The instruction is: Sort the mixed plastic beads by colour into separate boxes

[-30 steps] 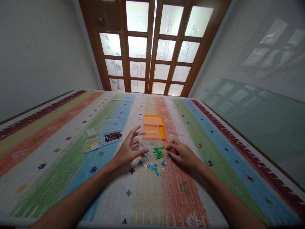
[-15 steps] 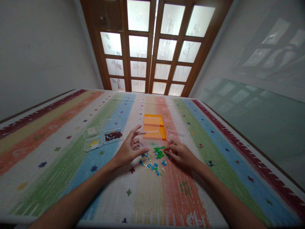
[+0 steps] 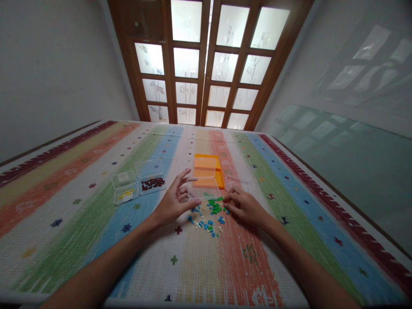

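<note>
My left hand [image 3: 175,199] curves round the left side of a clear plastic box [image 3: 209,191], with its thumb at the near edge and a fingertip at the far corner. Its index finger is raised. Close to the right of the loose bricks, my right hand [image 3: 243,206] has thumb and fingertips pinched together low over the cloth. Whatever lies between those fingertips is too small to make out. Green toy bricks [image 3: 215,207] are bunched between the hands. Blue bricks [image 3: 210,222] and cream pieces are scattered nearer to me.
An orange divided tray [image 3: 219,178] lies behind the clear box. A transparent lid or box [image 3: 236,182] is beyond my right hand. To the left are open clear boxes, one with dark red bricks [image 3: 152,183], one with yellow pieces [image 3: 126,194]. A striped tablecloth [image 3: 154,262] covers the table.
The right hand's fingertips have shifted very slightly right, at the edge of the green bricks. My left hand and the clear box look the same.
</note>
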